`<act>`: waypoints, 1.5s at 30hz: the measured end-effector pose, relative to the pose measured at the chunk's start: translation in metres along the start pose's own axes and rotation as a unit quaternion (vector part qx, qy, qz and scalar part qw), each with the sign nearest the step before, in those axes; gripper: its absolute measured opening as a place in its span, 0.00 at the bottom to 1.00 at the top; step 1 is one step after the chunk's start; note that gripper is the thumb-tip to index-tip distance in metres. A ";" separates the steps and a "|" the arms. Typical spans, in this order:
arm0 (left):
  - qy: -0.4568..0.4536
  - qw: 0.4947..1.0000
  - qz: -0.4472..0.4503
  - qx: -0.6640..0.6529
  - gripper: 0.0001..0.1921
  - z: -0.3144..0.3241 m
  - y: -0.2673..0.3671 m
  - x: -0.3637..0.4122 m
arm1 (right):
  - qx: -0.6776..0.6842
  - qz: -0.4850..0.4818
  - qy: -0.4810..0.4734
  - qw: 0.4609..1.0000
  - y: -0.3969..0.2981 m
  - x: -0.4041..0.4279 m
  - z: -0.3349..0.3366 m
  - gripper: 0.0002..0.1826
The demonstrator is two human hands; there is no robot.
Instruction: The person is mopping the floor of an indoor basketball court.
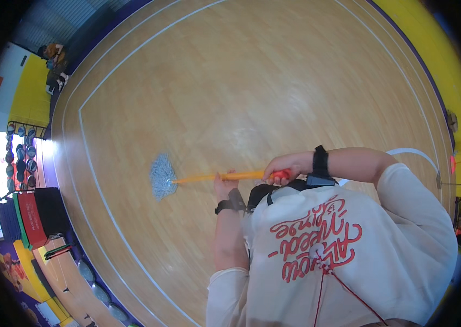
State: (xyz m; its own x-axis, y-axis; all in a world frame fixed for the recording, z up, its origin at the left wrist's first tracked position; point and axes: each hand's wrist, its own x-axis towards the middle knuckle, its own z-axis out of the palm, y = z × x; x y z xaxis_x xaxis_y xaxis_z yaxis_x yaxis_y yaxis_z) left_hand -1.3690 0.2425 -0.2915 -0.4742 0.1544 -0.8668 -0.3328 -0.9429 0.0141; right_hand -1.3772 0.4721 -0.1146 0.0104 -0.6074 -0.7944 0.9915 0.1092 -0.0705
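Observation:
A mop with a yellow-orange handle (197,178) and a grey-blue string head (162,177) reaches out to the left before me. Its strings lie fanned out on the wooden floor. My left hand (225,186) is wrapped around the handle partway along it. Close to my body, my right hand (279,168) grips the upper end, where a red end piece (282,174) shows. Both wrists wear black bands, and the right one carries a dark box-like device (320,180).
White lines mark the wooden court floor (230,90). A rack of basketballs (20,157) and a red, black and green padded block (34,218) stand at the left edge. Farther up, a person (54,61) sits by the wall. Yellow padding (426,45) lines the right side.

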 end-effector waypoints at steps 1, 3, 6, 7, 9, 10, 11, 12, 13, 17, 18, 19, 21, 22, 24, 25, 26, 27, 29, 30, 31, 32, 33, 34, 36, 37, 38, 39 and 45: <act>-0.001 1.000 0.003 -0.001 0.20 -0.014 -0.003 0.010 | -0.020 0.031 -0.019 0.999 0.004 0.003 0.005 0.06; -0.040 0.998 0.023 -0.039 0.17 -0.032 -0.010 0.027 | -0.035 0.057 -0.039 0.997 0.011 0.001 0.000 0.06; -0.045 0.912 0.244 0.327 0.11 -0.037 -0.052 0.040 | 0.050 0.041 -0.074 0.995 0.033 -0.025 -0.032 0.06; -0.085 0.794 0.323 0.507 0.09 -0.043 -0.065 0.048 | 0.093 0.019 -0.096 0.991 0.041 -0.042 -0.033 0.06; -0.061 0.688 0.415 0.593 0.06 -0.061 -0.085 0.071 | 0.160 0.002 -0.126 0.979 0.058 -0.062 -0.044 0.08; -0.057 0.710 0.400 0.577 0.06 -0.055 -0.109 0.072 | 0.188 -0.023 -0.113 0.975 0.074 -0.077 -0.058 0.08; -0.051 0.732 0.387 0.559 0.05 -0.049 -0.132 0.073 | 0.214 -0.047 -0.100 0.971 0.091 -0.093 -0.072 0.08; -0.100 0.635 0.342 0.685 0.05 -0.018 -0.184 0.051 | 0.267 -0.085 -0.064 0.958 0.121 -0.114 -0.100 0.08; -0.126 0.630 0.291 0.709 0.04 0.001 -0.215 0.035 | 0.299 -0.112 -0.040 0.947 0.145 -0.132 -0.112 0.08; 0.031 0.952 -0.113 0.281 0.04 0.037 -0.353 -0.011 | 0.413 -0.208 -0.012 0.887 0.245 -0.209 -0.131 0.09; 0.027 0.945 -0.122 0.303 0.04 0.033 -0.381 -0.015 | 0.439 -0.225 -0.022 0.870 0.271 -0.213 -0.141 0.10; 0.024 0.938 -0.129 0.322 0.04 0.027 -0.406 -0.019 | 0.464 -0.237 -0.033 0.853 0.295 -0.214 -0.148 0.10; 0.023 0.920 -0.149 0.362 0.04 0.016 -0.448 -0.028 | 0.517 -0.253 -0.069 0.815 0.339 -0.220 -0.156 0.11; -0.010 0.900 -0.186 0.394 0.05 0.013 -0.468 -0.033 | 0.564 -0.269 -0.074 0.777 0.358 -0.222 -0.159 0.11; -0.069 0.859 -0.231 0.451 0.06 0.009 -0.498 -0.037 | 0.613 -0.292 -0.082 0.730 0.385 -0.225 -0.162 0.12; -0.064 0.857 -0.233 0.455 0.06 0.006 -0.510 -0.039 | 0.618 -0.290 -0.084 0.726 0.392 -0.228 -0.162 0.12; -0.092 0.844 -0.236 0.473 0.06 0.003 -0.522 -0.040 | 0.616 -0.296 -0.061 0.727 0.398 -0.230 -0.160 0.12; -0.122 0.831 -0.236 0.489 0.06 0.000 -0.531 -0.040 | 0.611 -0.303 -0.040 0.730 0.399 -0.234 -0.159 0.12; -0.156 0.826 -0.244 0.483 0.06 -0.008 -0.552 -0.046 | 0.609 -0.292 -0.020 0.737 0.404 -0.242 -0.161 0.10; -0.158 0.811 -0.259 0.500 0.06 -0.011 -0.561 -0.047 | 0.576 -0.301 -0.005 0.760 0.411 -0.235 -0.164 0.08; -0.160 0.796 -0.273 0.516 0.06 -0.014 -0.567 -0.048 | 0.541 -0.309 0.011 0.782 0.417 -0.229 -0.167 0.07; -0.154 0.789 -0.267 0.532 0.07 -0.018 -0.571 -0.051 | 0.538 -0.310 0.008 0.784 0.421 -0.224 -0.168 0.07; -0.156 0.791 -0.264 0.530 0.07 -0.019 -0.574 -0.053 | 0.532 -0.303 0.012 0.791 0.426 -0.222 -0.171 0.06; -0.153 0.776 -0.252 0.557 0.07 -0.021 -0.575 -0.056 | 0.524 -0.294 0.017 0.799 0.429 -0.220 -0.173 0.05; -0.152 0.769 -0.234 0.576 0.07 -0.022 -0.574 -0.059 | 0.491 -0.299 0.037 0.817 0.430 -0.214 -0.175 0.05; -0.154 0.780 -0.230 0.561 0.07 -0.023 -0.572 -0.059 | 0.461 -0.304 0.055 0.832 0.430 -0.213 -0.175 0.05; -0.156 0.792 -0.225 0.546 0.07 -0.024 -0.568 -0.060 | 0.449 -0.299 0.057 0.840 0.429 -0.213 -0.175 0.05; -0.156 0.800 -0.218 0.537 0.07 -0.026 -0.560 -0.061 | 0.422 -0.294 0.073 0.855 0.427 -0.213 -0.171 0.05; -0.147 0.870 -0.169 0.439 0.07 -0.062 -0.475 -0.082 | 0.260 -0.228 0.093 0.934 0.410 -0.193 -0.124 0.04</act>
State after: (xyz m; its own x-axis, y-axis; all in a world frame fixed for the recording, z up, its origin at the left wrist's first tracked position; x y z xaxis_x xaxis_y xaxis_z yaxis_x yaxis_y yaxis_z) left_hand -1.1218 0.6594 -0.2577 -0.3729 0.5694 -0.7326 -0.9271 -0.2605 0.2694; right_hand -0.9887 0.7317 -0.0651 -0.4029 -0.3442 -0.8481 0.8165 -0.5538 -0.1631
